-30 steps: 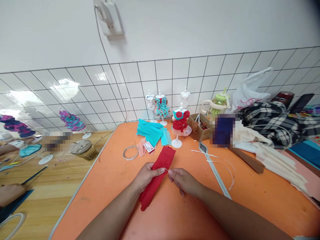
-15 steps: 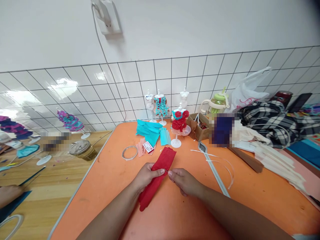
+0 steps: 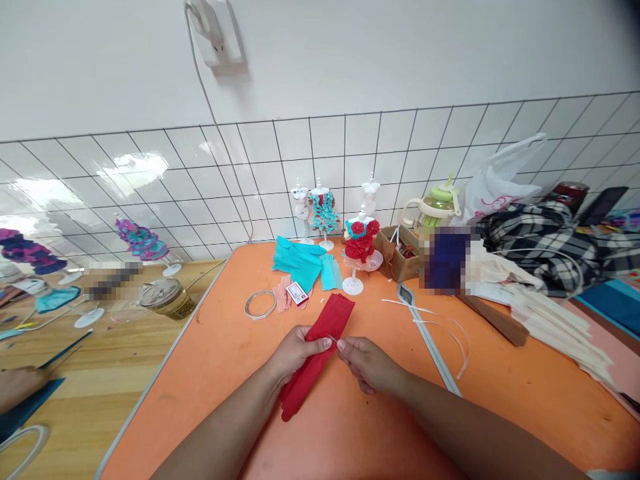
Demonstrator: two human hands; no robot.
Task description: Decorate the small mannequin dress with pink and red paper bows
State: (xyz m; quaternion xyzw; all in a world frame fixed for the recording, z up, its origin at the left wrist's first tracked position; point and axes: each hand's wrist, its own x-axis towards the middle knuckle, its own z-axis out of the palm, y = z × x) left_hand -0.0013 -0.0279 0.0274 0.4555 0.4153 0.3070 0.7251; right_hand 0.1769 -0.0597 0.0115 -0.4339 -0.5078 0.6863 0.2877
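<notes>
My left hand (image 3: 300, 352) grips a folded strip of red crepe paper (image 3: 335, 316) near its middle, thumb on top. The strip slants above the orange table, its far end pointing away from me. My right hand (image 3: 367, 363) is closed in a pinch at the strip's right edge. From its fingertips a thin, needle-like piece (image 3: 334, 339) reaches onto the paper, close to my left thumb; its exact kind is too small to tell. Beyond the paper stands a small white dress form (image 3: 353, 287) dressed in red and turquoise paper flowers.
Turquoise paper (image 3: 300, 263), a small white-and-red box (image 3: 297, 294) and a ring of wire (image 3: 261, 305) lie behind my hands. A cardboard box (image 3: 403, 261) stands at the back right, with white strips (image 3: 450, 321) nearer. At far left, another person's hand (image 3: 20, 387) works on a wooden table.
Both hands keep their hold and have hardly moved. The view has shifted very slightly.
</notes>
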